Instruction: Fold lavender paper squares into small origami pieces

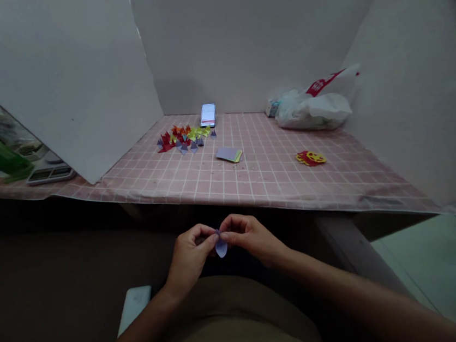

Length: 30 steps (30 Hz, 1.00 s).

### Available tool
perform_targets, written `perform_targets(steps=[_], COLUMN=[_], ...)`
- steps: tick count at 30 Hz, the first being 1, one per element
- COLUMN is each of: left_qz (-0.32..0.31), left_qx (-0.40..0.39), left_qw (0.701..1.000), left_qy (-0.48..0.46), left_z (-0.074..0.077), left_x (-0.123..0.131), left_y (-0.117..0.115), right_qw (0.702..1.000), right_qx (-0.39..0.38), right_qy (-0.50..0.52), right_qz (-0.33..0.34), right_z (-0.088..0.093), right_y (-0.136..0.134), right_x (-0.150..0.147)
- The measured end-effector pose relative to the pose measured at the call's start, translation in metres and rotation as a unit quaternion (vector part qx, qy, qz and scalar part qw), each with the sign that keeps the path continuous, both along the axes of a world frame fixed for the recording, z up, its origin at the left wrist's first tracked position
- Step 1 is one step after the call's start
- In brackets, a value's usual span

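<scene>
A small piece of folded purple paper (221, 248) is pinched between both hands, in front of my body and below the table's near edge. My left hand (191, 253) grips its left side with thumb and forefinger. From the right, my right hand (253, 236) pinches the same paper close to the left fingertips. The paper's lower end hangs down as a rounded, pointed flap. On the table beyond lies a stack of purple and yellow-green paper squares (228, 154). Behind it, to the left, is a pile of small folded paper pieces (183, 136) in red, orange, yellow and purple.
Pink checked cloth covers the table (197, 188). A lit phone (207, 115) stands at the back. Rightward are yellow and red paper cutouts (310, 158) and a white plastic bag (314, 110). White panels (64, 74) enclose the area. A white rectangular object (135, 306) lies beside my left forearm.
</scene>
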<state>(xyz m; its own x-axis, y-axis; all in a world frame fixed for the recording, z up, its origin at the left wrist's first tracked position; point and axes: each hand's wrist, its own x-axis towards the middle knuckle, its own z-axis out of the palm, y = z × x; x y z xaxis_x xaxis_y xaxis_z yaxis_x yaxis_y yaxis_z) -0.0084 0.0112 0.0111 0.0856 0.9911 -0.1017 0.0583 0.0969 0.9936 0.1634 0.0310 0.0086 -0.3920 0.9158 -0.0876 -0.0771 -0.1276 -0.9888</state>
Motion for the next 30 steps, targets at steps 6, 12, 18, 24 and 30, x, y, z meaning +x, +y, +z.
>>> perform_targets(steps=[6,12,18,24,30], left_qz=[-0.007,-0.012,-0.029,-0.035,-0.035], left_qx=[0.006,0.004,-0.004,0.01,0.004], left_qw=[1.0,1.0,0.999,0.999,0.999], left_qy=[0.015,0.026,0.013,0.03,0.02], left_z=[0.002,0.005,0.008,0.011,0.008], left_x=[0.0,-0.001,-0.002,-0.001,0.0], left_y=[0.0,0.0,0.0,0.0,0.0], right_qw=[0.999,0.997,0.995,0.993,0.991], right_qx=[0.03,0.046,0.068,0.083,0.087], right_qy=[-0.036,-0.065,-0.076,-0.088,-0.1], right_qz=[-0.002,-0.005,-0.009,-0.011,-0.002], right_z=[0.001,0.001,0.002,0.002,0.003], right_y=[0.0,0.0,0.0,0.0,-0.001], right_x=[0.0,0.0,0.0,0.0,-0.001])
